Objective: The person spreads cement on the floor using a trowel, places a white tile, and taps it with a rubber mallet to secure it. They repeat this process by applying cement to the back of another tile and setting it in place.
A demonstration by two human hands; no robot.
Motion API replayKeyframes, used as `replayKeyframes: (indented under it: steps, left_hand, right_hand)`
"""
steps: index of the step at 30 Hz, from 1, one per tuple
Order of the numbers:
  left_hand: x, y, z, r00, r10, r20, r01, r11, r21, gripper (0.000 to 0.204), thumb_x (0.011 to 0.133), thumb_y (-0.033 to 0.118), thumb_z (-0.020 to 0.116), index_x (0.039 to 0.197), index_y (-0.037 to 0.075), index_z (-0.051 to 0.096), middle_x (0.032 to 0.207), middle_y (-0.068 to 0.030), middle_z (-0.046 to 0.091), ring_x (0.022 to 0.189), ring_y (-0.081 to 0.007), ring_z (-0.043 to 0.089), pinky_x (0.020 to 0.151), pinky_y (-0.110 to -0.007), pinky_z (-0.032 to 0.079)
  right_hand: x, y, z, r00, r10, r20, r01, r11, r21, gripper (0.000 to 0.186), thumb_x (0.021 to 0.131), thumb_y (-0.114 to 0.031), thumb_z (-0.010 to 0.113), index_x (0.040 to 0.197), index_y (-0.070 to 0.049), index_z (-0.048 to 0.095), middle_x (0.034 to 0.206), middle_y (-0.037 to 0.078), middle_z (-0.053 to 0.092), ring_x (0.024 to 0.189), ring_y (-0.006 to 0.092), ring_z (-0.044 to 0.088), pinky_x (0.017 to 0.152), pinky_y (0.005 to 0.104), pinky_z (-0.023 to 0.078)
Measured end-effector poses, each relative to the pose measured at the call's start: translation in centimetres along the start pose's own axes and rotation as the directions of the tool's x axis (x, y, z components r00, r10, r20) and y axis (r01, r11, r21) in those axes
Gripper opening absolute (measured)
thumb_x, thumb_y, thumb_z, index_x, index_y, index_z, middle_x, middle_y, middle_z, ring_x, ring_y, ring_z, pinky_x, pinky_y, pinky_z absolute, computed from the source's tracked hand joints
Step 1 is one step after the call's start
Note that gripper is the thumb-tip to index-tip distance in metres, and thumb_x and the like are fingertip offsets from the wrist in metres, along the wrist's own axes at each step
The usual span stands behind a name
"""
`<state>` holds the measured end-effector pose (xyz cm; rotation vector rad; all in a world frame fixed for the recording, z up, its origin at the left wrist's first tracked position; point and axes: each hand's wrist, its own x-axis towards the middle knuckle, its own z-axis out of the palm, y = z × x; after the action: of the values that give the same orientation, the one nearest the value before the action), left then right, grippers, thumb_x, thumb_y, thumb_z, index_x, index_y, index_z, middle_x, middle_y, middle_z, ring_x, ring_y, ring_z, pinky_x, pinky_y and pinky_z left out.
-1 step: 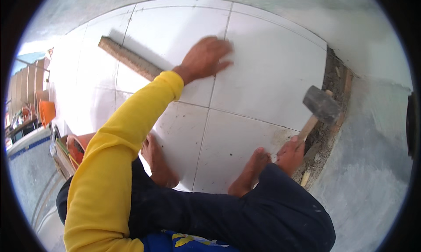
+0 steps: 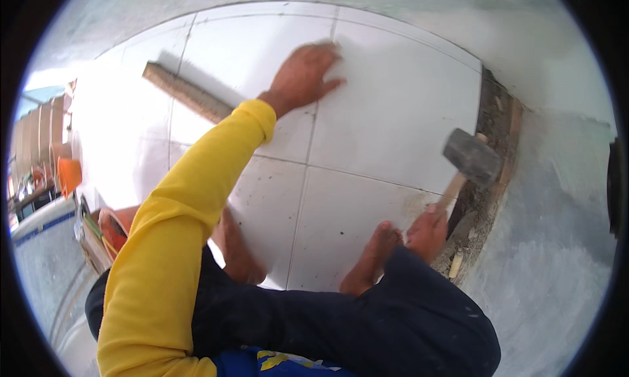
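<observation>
My left hand [image 2: 304,75], at the end of a yellow sleeve, reaches over the white floor tiles [image 2: 393,108] near a joint line. Its fingers are spread, the tips slightly blurred, and nothing is in it; whether it touches the tile I cannot tell. Down at the right, beside my bare right foot, my right hand [image 2: 428,231] grips the wooden handle of a mallet [image 2: 473,157]. The blocky dark grey mallet head is held above the right edge of the tiles. A wooden batten [image 2: 187,92] lies on the tiles, partly hidden by my left forearm.
Along the right edge of the tiles runs a strip of rough dark mortar [image 2: 491,108] with a trowel blade [image 2: 464,225] and a short wooden handle [image 2: 456,263]. Walls stand behind and to the right. An orange bucket [image 2: 69,175] and a reddish bucket [image 2: 118,223] are at the left.
The view has shifted slightly. My left hand sits a little farther forward, and the mallet appears slightly more to the left. Both grips look the same.
</observation>
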<state>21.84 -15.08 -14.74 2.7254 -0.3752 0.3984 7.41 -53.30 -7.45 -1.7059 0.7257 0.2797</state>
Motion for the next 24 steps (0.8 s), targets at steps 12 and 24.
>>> replayKeyframes:
  steps: [12, 24]
  left_hand:
    - [5.1, -1.1, 0.5, 0.989, -0.142, -0.034, 0.144, 0.986, 0.078, 0.028, 0.102, 0.032, 0.071, 0.105, 0.005, 0.064, 0.099, -0.0123, 0.074, 0.104, -0.0346, 0.067, 0.1, -0.048, 0.051]
    - [4.6, -1.0, 2.0, 0.977, -0.211, -0.004, 0.211, 0.976, 0.044, 0.028, 0.1, 0.029, 0.073, 0.11, 0.004, 0.064, 0.112, -0.0141, 0.069, 0.112, -0.0358, 0.064, 0.095, -0.047, 0.052]
  right_hand:
    - [-0.9, 3.1, -1.9, 0.882, -0.101, 0.46, 0.282, 0.896, -0.344, 0.043, 0.105, -0.042, 0.064, 0.115, 0.001, 0.061, 0.073, 0.018, 0.069, 0.065, 0.0278, 0.071, 0.062, 0.0403, 0.054]
    - [-1.4, 2.6, -1.8, 0.902, 0.024, 0.431, 0.172, 0.897, -0.408, 0.043, 0.102, -0.041, 0.069, 0.118, -0.001, 0.063, 0.083, 0.019, 0.072, 0.078, 0.0325, 0.073, 0.073, 0.0441, 0.056]
